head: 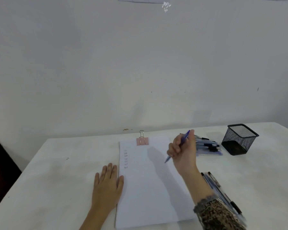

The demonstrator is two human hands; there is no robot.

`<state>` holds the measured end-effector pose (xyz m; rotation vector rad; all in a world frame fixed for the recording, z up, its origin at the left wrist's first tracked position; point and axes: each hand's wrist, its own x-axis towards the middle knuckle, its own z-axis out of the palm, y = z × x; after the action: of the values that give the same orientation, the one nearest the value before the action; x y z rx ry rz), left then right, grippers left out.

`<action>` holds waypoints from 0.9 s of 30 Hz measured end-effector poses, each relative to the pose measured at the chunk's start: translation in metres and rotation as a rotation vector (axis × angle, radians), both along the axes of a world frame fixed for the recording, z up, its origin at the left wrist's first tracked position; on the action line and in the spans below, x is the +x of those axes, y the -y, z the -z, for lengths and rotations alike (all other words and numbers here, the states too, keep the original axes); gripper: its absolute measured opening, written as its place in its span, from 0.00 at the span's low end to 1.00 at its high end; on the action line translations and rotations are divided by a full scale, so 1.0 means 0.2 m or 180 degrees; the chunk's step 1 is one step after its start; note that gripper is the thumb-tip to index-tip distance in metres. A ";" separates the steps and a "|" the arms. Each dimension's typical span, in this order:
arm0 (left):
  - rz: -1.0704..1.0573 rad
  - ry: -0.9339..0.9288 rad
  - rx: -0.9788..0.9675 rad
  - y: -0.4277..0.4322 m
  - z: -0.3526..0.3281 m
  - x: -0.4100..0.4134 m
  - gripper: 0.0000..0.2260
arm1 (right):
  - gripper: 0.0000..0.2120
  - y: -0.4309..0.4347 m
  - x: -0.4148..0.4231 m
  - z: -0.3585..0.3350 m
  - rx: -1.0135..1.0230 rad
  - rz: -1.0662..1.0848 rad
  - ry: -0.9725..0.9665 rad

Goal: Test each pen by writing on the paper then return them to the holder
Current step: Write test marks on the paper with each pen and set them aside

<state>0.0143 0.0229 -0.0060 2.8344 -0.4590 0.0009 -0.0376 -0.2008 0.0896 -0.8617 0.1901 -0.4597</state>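
A stack of white paper (150, 188) lies on the table, held at its top by a pink binder clip (142, 140). Several short written words run down its upper left. My right hand (183, 151) grips a blue pen (169, 158) above the paper's right edge, tip pointing down and left, not touching the sheet. My left hand (107, 183) lies flat on the table, its thumb side against the paper's left edge. A black mesh holder (239, 140) stands empty at the right. A pile of pens (208, 146) lies between my right hand and the holder.
More pens (223, 195) lie on the table beside my right forearm, partly under the patterned sleeve. The white table (56, 171) meets a plain wall at the back. A dark object (0, 163) stands off the table's left edge.
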 end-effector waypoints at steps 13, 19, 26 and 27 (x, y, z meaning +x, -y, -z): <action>0.0158 -0.0007 0.0170 -0.02 0.00 0.00 0.44 | 0.21 -0.31 0.34 0.24 0.1669 -0.0454 -0.0114; 0.0138 0.0005 0.0166 -0.01 0.01 -0.01 0.44 | 0.23 -0.38 0.37 0.33 0.0575 -0.0686 -0.0625; 0.0136 -0.0008 0.0139 -0.01 0.00 -0.01 0.31 | 0.17 -0.43 0.35 0.39 -0.1461 -0.0254 -0.0616; 0.0130 -0.0044 0.0137 -0.01 0.00 -0.01 0.27 | 0.21 -0.44 0.35 0.40 -0.1692 -0.0110 -0.0663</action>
<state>0.0123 0.0256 -0.0051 2.8647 -0.5198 -0.0371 0.0316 -0.1122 0.0102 -1.4341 0.2488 -0.3920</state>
